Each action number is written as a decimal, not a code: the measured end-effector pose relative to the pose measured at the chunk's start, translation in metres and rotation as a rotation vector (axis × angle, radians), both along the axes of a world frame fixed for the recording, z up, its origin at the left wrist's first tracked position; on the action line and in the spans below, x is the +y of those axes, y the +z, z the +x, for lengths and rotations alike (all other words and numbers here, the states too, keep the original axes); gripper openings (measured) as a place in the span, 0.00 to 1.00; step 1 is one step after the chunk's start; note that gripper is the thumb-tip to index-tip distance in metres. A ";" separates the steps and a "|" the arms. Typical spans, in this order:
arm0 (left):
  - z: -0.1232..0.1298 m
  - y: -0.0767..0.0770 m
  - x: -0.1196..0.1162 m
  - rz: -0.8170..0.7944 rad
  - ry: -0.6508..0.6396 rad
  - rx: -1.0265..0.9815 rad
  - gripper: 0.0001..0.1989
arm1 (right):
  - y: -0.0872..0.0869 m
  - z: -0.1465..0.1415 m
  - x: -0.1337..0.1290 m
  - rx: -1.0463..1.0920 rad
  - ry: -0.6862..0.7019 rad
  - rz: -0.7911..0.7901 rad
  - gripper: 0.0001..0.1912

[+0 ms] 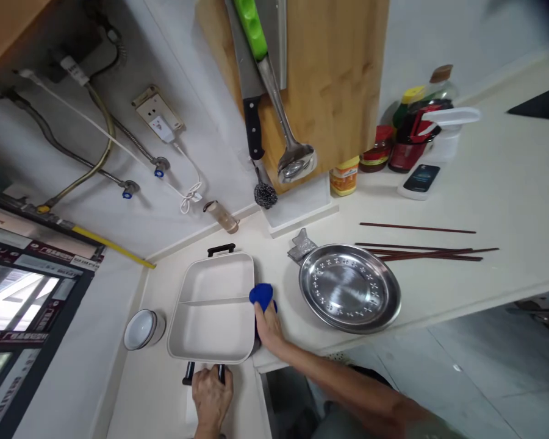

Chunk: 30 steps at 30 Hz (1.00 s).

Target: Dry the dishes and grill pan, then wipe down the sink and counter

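Observation:
A square white pan (pixel 215 329) with a divider across its middle stands on the counter. My left hand (pixel 211 393) is wrapped round the black handle on the pan's near side. In my right hand (pixel 268 326) is a blue cloth (pixel 261 295), pressed near the pan's right wall. Right of that hand lies an oval steel plate (pixel 348 289), with a grey scrubbing pad (pixel 302 245) beside its upper left rim.
Two white bowls (pixel 140 330) stand left of the pan. Brown chopsticks (pixel 421 251) lie right of the plate. Behind are a clear bottle (pixel 223 217), a yellow-lidded jar (pixel 344 178) and a white spray bottle (pixel 419 181). A ladle (pixel 281 103) and knife (pixel 252 122) hang before a wooden board (pixel 343 79).

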State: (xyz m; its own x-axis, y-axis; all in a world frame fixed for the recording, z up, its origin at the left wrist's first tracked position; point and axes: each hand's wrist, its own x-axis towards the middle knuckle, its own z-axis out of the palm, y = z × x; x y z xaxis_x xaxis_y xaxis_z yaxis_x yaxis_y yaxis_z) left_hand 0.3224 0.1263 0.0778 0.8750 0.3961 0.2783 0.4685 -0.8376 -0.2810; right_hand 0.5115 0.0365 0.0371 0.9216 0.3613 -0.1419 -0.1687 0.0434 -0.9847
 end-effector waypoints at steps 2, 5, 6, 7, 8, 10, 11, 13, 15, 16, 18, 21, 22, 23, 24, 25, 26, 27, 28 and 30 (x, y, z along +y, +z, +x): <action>-0.008 0.003 0.003 -0.040 -0.069 -0.005 0.09 | 0.007 0.045 0.018 -0.013 -0.006 -0.020 0.32; -0.023 0.012 0.022 -0.144 -0.311 0.034 0.14 | 0.013 0.100 0.042 -0.003 0.003 -0.050 0.29; -0.027 0.016 0.031 -0.194 -0.397 0.092 0.14 | 0.014 0.111 0.048 0.003 0.011 -0.055 0.29; -0.030 0.019 0.041 -0.242 -0.455 0.177 0.13 | 0.014 0.119 0.052 0.009 0.021 -0.057 0.29; -0.032 0.021 0.051 -0.281 -0.481 0.273 0.12 | 0.014 0.123 0.054 0.016 0.026 -0.057 0.29; -0.030 0.022 0.065 -0.304 -0.455 0.422 0.12 | 0.012 0.118 0.053 0.033 0.032 -0.053 0.30; -0.028 0.021 0.070 -0.290 -0.425 0.454 0.14 | 0.011 0.110 0.050 0.043 0.030 -0.049 0.31; -0.022 0.017 0.071 -0.254 -0.383 0.461 0.16 | 0.007 0.086 0.042 0.064 0.025 -0.034 0.33; -0.018 0.012 0.065 -0.239 -0.372 0.462 0.16 | 0.003 0.059 0.032 0.078 0.022 -0.012 0.34; -0.016 0.010 0.059 -0.233 -0.370 0.465 0.15 | 0.001 0.046 0.026 0.080 0.025 0.003 0.35; -0.013 0.008 0.047 -0.219 -0.364 0.463 0.15 | -0.003 0.026 0.014 0.088 0.042 0.031 0.36; -0.006 0.013 0.028 -0.186 -0.345 0.427 0.16 | -0.002 0.017 -0.002 0.127 0.070 0.047 0.37; -0.003 0.018 0.022 -0.178 -0.337 0.412 0.16 | 0.001 0.019 -0.006 0.143 0.075 0.051 0.37; 0.002 0.026 0.017 -0.174 -0.322 0.397 0.16 | 0.005 0.023 -0.010 0.157 0.078 0.056 0.37; 0.007 0.035 0.012 -0.176 -0.300 0.385 0.17 | 0.011 0.028 -0.013 0.168 0.084 0.061 0.38; 0.013 0.047 0.007 -0.188 -0.267 0.380 0.18 | 0.017 0.034 -0.015 0.177 0.094 0.063 0.39; 0.020 0.060 0.003 -0.205 -0.223 0.377 0.19 | 0.025 0.040 -0.017 0.185 0.105 0.061 0.40; 0.028 0.074 -0.001 -0.232 -0.178 0.382 0.20 | 0.032 0.045 -0.018 0.187 0.116 0.058 0.40; 0.036 0.089 -0.005 -0.266 -0.134 0.390 0.20 | 0.039 0.051 -0.018 0.185 0.127 0.054 0.40; 0.052 0.117 -0.013 -0.324 -0.063 0.392 0.21 | 0.053 0.059 -0.018 0.169 0.141 0.056 0.40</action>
State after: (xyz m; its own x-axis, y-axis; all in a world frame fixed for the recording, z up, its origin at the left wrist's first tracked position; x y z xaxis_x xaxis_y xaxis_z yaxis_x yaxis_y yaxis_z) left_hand 0.3747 0.1132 0.1943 0.9139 0.3508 -0.2044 0.3257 -0.9340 -0.1468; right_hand 0.5709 0.0186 0.0896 0.8259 0.4969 -0.2665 -0.3398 0.0613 -0.9385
